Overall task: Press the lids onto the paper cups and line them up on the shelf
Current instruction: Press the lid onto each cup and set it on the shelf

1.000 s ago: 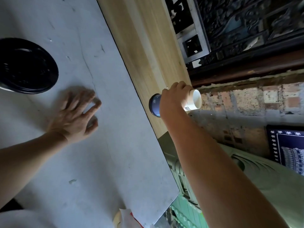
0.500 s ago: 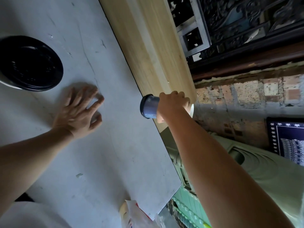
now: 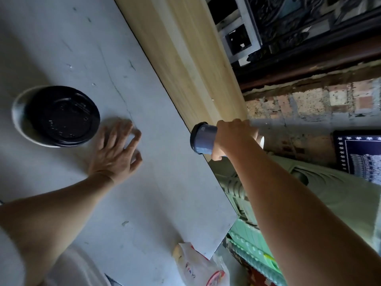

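- the right hand (image 3: 233, 137) has its fingers wrapped full round the base half of a blue cup (image 3: 205, 139). the cup's black lid (image 3: 193, 138) is already on.
- the cup hangs at the near edge of the pale wooden shelf (image 3: 185, 48), just where that board meets the grey worktop (image 3: 165, 193). i can't tell whether it touches either.
- the point that counts: the cup lies sideways in the grip, its long axis running across the shelf's edge. the lid end points towards the left hand (image 3: 117, 149), and the base end is mostly hidden behind the knuckles on the brick-wall side.
- to my eye the wrist will have to roll the cup upright, base down, before it can stand on the shelf, which lies just beyond the hand.
- the left hand lies flat on the worktop, fingers spread and loose, holding nothing, well apart from the held cup.
- near its fingertips stands a second cup (image 3: 18, 120), white and also lidded. the left hand is clearly the nearer one to it.
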`<state>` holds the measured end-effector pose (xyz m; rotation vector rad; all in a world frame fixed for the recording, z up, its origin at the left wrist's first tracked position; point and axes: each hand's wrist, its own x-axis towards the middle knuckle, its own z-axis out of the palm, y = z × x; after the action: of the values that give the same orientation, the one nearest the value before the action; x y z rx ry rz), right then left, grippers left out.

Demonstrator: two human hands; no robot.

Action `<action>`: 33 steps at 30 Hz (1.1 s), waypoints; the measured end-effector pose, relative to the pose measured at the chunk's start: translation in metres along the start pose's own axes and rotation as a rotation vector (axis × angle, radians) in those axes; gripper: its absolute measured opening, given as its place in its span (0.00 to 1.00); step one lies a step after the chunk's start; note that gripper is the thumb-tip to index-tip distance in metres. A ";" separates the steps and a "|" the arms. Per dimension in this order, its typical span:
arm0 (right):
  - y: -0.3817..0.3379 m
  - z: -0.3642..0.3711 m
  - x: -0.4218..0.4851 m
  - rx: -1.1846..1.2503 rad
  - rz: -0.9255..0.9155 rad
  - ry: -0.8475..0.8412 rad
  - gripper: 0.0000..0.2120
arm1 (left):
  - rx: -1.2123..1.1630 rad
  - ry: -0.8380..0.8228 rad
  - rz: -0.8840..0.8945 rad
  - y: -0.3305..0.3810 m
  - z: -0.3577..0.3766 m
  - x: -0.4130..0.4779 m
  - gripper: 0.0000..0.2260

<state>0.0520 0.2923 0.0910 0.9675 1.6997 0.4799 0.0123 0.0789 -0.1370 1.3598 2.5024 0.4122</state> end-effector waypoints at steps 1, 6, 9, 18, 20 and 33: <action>-0.001 -0.001 -0.004 -0.006 0.008 0.027 0.31 | -0.007 -0.013 0.002 0.000 -0.001 -0.001 0.27; -0.013 -0.006 -0.011 -0.065 -0.001 0.182 0.30 | -0.025 -0.019 0.000 -0.001 0.001 0.002 0.29; -0.022 -0.006 -0.016 -0.063 -0.023 0.246 0.29 | -0.009 -0.031 0.007 -0.001 0.002 0.001 0.29; -0.019 -0.001 -0.028 -0.114 -0.034 0.338 0.29 | 0.004 -0.038 0.015 0.000 0.003 0.001 0.28; -0.016 0.001 -0.033 -0.120 -0.033 0.352 0.29 | -0.001 -0.028 0.024 -0.001 0.002 0.001 0.28; -0.013 -0.003 -0.041 -0.079 -0.011 0.343 0.32 | 0.000 -0.032 0.067 -0.006 -0.004 0.001 0.28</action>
<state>0.0488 0.2520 0.1072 0.8530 1.9732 0.7336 0.0054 0.0763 -0.1356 1.4418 2.4370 0.4012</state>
